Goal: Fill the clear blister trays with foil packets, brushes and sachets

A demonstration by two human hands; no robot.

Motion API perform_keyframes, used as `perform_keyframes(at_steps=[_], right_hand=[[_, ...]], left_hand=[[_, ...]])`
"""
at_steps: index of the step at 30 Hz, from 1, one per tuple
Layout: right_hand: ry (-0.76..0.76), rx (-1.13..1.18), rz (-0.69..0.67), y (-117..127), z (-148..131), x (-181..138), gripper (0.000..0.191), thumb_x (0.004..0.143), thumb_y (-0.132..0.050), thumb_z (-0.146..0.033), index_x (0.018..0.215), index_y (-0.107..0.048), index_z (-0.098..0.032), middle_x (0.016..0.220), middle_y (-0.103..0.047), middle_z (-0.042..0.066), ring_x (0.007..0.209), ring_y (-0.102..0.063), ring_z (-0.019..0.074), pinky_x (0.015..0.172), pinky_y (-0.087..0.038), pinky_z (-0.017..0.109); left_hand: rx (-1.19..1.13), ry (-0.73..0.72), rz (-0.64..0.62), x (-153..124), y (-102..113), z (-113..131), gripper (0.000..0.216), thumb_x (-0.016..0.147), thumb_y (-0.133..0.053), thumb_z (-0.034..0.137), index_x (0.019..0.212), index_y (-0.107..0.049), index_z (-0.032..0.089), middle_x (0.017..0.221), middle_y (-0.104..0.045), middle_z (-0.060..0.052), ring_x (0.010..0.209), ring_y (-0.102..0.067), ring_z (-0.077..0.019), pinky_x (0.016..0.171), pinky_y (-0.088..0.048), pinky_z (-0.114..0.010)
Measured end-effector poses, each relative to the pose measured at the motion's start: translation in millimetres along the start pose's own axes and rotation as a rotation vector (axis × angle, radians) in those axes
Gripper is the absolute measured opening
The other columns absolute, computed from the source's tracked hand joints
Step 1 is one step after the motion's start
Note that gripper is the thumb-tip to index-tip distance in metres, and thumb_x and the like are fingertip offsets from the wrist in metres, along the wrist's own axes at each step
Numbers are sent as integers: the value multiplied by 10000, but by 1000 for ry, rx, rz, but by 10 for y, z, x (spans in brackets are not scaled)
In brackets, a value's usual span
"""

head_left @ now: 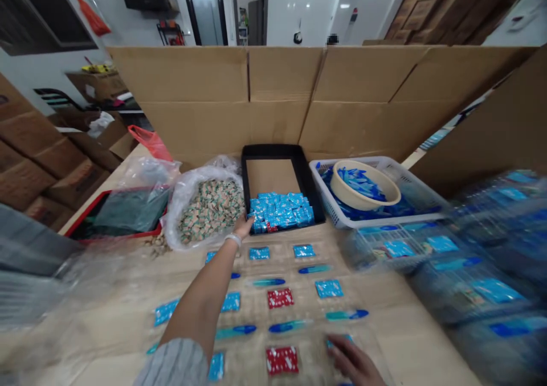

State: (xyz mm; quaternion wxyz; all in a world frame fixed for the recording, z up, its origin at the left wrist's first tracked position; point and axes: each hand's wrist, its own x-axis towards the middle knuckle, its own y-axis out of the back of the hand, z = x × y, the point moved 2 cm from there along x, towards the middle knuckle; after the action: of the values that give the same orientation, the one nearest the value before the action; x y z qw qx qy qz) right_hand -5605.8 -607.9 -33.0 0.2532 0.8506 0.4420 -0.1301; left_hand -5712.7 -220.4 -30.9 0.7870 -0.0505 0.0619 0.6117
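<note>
My left hand (243,226) reaches to the near left corner of a black tray (316,204). Its fingertips meet the pile of small blue packets (282,208) there; whether they grip one is hidden. Low on the right, my right hand (352,360) is slightly blurred, fingers apart, over a blue packet partly covered by it. Between and around my arms lie clear plastic trays (307,332) in rows. Their compartments hold blue packets (329,288), red packets (282,360) and blue-and-teal pen-like items (290,325).
Left of the black tray stands a plastic bag (171,226) of small beige-green packets, then a red-rimmed tray (79,235). A white basket (342,222) holds a cream bowl (363,204) of blue items. Filled clear packs (478,295) are stacked at right. Cardboard panels (205,124) wall the back.
</note>
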Motion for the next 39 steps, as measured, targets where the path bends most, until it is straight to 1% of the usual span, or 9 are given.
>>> perform_keyframes(at_steps=[5,8,15,19,24,27,30,35,39], right_hand=[[647,-656,41,-748,-1273,991,416,762,-456,-354,1125,-520,-162,1172,-490,134,1073,-431,271,902,-340,406],[720,-1037,44,-1212,-1683,1522,507,741,-544,-324,1206,-440,-153,1209,-454,160,1095,-384,297,893,-294,413],[647,-1245,-20,-1568,-1531,1708,540,879,-134,-299,1110,-454,70,996,-533,205,1055,-391,244,795,-270,368],[639,-1259,26,-1558,-1582,1632,422,826,-408,-307,1147,-472,-40,1003,-548,211,1001,-445,284,808,-304,419],[812,-974,225,-2117,-1831,848,488,806,-415,-361,1217,-410,-100,1108,-488,206,1024,-431,313,816,-352,452],[1022,-749,-33,-2717,-1733,87,465,834,-352,-305,1276,-321,-164,1181,-473,132,1090,-409,248,882,-339,429],[1067,-759,-192,-2974,-1415,-320,513,824,-359,-285,1309,-254,-155,1243,-437,118,1143,-366,241,934,-281,458],[871,-853,-168,-2613,-1095,-54,255,818,-402,-234,998,-577,-191,933,-614,93,907,-517,218,820,-368,392],[682,-838,-101,-2488,-1438,529,271,826,-337,-163,896,-599,-157,708,-607,69,676,-537,175,663,-401,290]], left_hand=[[130,-62,-169,-88,250,105,465,527,-704,318,944,-586,151,1039,-596,-127,1133,-410,-295,979,-241,-378],[283,-181,-254,-279,696,268,501,575,-670,391,1004,-574,150,1116,-557,-123,1149,-398,-295,988,-244,-387],[431,-113,-94,-923,2531,399,421,615,-641,385,968,-605,158,937,-626,-79,797,-574,-215,728,-442,-316],[493,15,-18,-1292,3135,370,269,643,-598,402,731,-625,149,633,-593,-16,613,-532,-155,608,-417,-258],[141,300,8,-1691,2737,324,399,708,-482,519,642,-578,137,552,-549,-3,567,-503,-129,594,-402,-250],[-407,602,-262,-1904,2181,349,536,734,-360,608,879,-594,148,799,-622,-57,765,-567,-169,712,-425,-288],[-689,740,-515,-1971,2029,529,669,728,-268,666,997,-569,133,968,-607,-110,918,-549,-211,823,-403,-343],[-278,392,-454,-1404,2407,680,457,762,-460,468,1104,-516,170,1117,-560,-88,1013,-508,-199,907,-355,-357],[361,-8,-263,-590,2276,441,265,731,-540,290,942,-608,144,987,-628,-74,920,-551,-189,866,-394,-329]])
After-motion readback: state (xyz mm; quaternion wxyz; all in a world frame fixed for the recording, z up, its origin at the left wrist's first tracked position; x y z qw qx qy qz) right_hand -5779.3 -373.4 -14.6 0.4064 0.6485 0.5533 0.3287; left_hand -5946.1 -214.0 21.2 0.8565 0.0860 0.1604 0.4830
